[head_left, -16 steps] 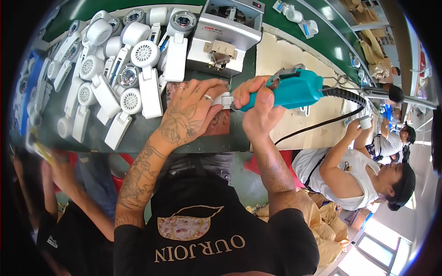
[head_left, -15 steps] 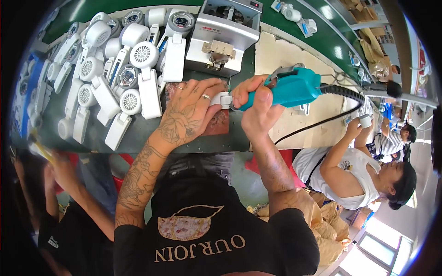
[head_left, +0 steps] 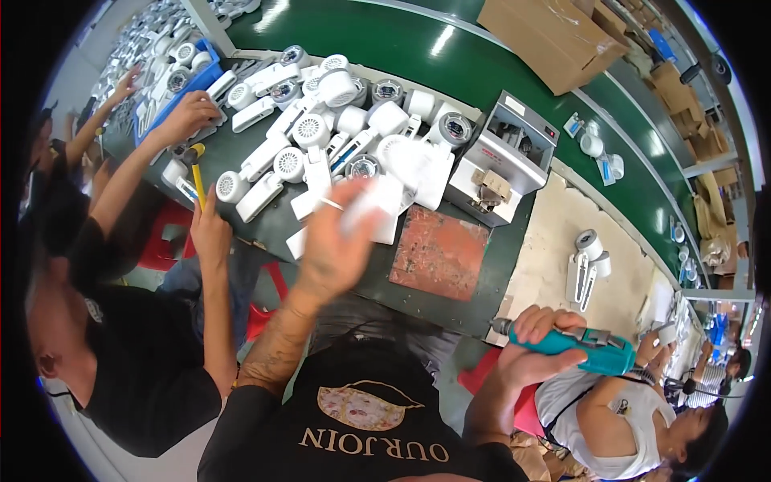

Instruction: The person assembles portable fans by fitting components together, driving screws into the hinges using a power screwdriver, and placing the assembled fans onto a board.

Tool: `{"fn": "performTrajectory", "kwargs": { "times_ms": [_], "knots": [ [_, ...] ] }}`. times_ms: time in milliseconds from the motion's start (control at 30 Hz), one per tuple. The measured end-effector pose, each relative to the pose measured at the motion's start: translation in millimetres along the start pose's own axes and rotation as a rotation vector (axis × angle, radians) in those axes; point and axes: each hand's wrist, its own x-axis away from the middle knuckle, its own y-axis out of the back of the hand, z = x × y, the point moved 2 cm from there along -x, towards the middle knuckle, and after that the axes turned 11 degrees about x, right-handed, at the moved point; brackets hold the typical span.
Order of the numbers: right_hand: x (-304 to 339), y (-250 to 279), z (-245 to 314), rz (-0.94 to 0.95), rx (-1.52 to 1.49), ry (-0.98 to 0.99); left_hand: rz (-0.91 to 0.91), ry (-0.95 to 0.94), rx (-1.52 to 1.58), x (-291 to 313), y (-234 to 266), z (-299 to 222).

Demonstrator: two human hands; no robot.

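Observation:
My left hand (head_left: 336, 245), smeared by motion, is at the near right side of a pile of white handheld fans. Between its fingers and thumb is a blurred white handheld fan (head_left: 377, 207), its round head toward the pile. On the right, over the table's near edge, my right hand (head_left: 534, 349) is wrapped around a teal electric screwdriver (head_left: 606, 353), its tip pointing left and its black cord trailing right. A worn reddish square mat (head_left: 440, 255) lies on the dark green table between my hands.
A silver screw-feeder box (head_left: 502, 165) stands behind the mat. Beige board (head_left: 542, 249) covers the table's right part, with one more fan (head_left: 589, 261) on it. At left, a co-worker holds a yellow hammer (head_left: 197, 173) near a blue crate (head_left: 181, 92). Another person sits at right.
The screwdriver has left the white fan part on the mat and moved right and nearer with my right hand. My left hand has moved left off the mat to the pile. The view has shifted.

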Motion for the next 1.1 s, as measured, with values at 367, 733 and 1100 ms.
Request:
{"fn": "performTrajectory", "kwargs": {
  "times_ms": [367,733,1100],
  "knots": [
    [30.9,30.0,-6.3,0.042,0.204,-0.190,0.243,-0.007,0.105,-39.6,-70.6,-38.9],
    [64.1,52.2,16.3,-0.003,0.391,-0.225,0.828,0.076,-0.247,-5.9,-409.0,-11.4],
    [45.9,72.9,11.8,-0.070,0.446,-0.219,0.791,-0.108,-0.059,-13.3,-334.2,-17.1]
  ]
}}
